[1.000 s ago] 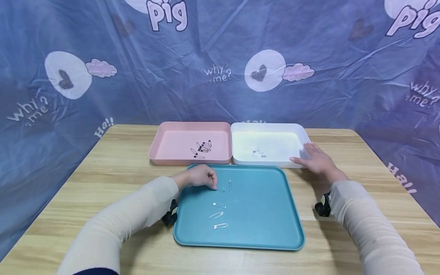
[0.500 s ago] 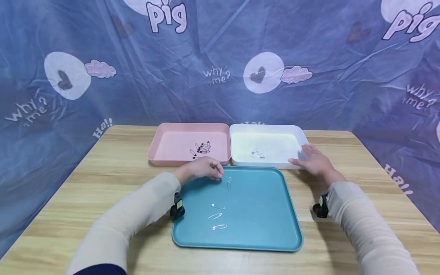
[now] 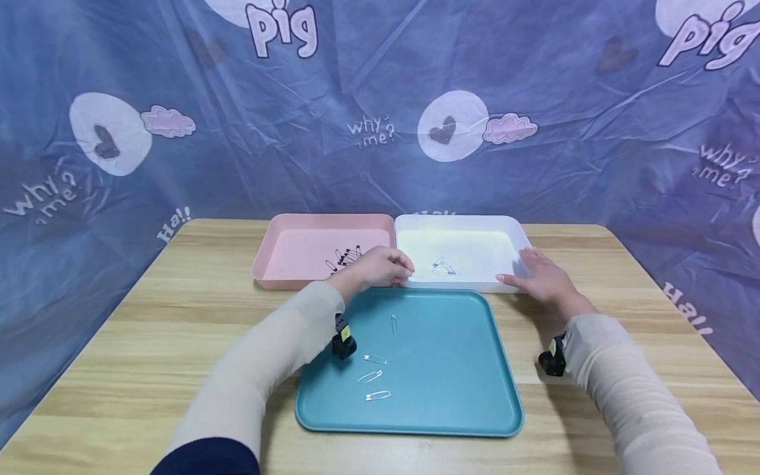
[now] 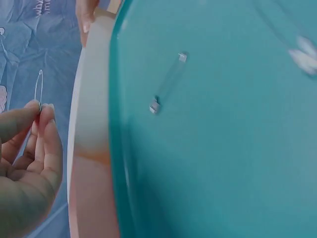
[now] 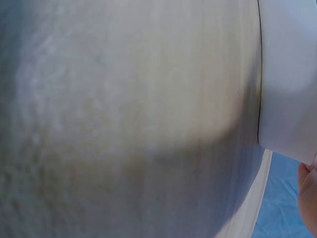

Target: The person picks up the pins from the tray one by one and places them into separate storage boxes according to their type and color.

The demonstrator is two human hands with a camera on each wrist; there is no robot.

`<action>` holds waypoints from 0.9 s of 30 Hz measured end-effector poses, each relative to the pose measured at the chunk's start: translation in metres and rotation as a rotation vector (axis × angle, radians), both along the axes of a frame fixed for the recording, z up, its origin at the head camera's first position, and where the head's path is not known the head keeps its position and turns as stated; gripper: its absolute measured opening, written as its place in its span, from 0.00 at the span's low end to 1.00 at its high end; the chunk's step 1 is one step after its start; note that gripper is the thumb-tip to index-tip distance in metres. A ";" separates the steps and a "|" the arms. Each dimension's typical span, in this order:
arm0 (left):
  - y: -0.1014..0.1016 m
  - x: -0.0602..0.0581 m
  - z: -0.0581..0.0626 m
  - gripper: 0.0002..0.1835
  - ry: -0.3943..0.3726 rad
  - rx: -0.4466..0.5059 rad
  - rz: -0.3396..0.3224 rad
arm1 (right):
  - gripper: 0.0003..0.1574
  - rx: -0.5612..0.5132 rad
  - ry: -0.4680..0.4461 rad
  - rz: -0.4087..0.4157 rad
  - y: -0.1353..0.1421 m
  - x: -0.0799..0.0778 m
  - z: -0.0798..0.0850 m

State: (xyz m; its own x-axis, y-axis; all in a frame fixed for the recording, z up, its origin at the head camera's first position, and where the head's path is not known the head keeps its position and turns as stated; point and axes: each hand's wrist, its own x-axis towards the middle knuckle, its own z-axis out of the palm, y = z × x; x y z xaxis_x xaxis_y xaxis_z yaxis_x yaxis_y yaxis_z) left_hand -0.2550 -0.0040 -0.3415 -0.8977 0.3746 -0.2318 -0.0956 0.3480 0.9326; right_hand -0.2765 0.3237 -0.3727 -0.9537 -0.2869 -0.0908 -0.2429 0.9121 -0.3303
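Note:
My left hand (image 3: 380, 266) is over the line where the pink bin and white bin meet, its thumb and fingertips pinching a silver safety pin (image 4: 39, 89). That pin stands upright from the fingertips in the left wrist view. Several silver safety pins (image 3: 377, 396) lie spread on the teal tray (image 3: 451, 369). The white bin (image 3: 475, 285) has a small cluster of silver safety pins (image 3: 442, 266) on its floor. My right hand (image 3: 543, 278) rests on this bin's front right corner, fingers extended, thumb along the front rim.
Left of the white bin stands the pink bin (image 3: 291, 254), holding several black safety pins (image 3: 349, 254), partly hidden behind the left hand. Both bins stand just behind the teal tray on a wooden table (image 3: 196, 316). A blue printed cloth (image 3: 297, 152) hangs behind the table.
My left hand has picked a safety pin off the upper part of the teal tray and carried it right and away, toward the white bin. The right hand stays at the bin's corner.

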 end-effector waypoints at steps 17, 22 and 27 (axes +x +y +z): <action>0.048 -0.033 -0.009 0.09 0.000 0.039 0.162 | 0.60 0.007 0.008 -0.016 0.000 0.003 0.001; 0.061 -0.040 -0.012 0.08 0.036 0.000 0.196 | 0.60 0.004 0.012 -0.020 0.001 0.003 0.001; 0.070 -0.043 -0.019 0.06 0.062 -0.078 0.225 | 0.61 -0.004 0.015 -0.023 0.000 0.001 -0.003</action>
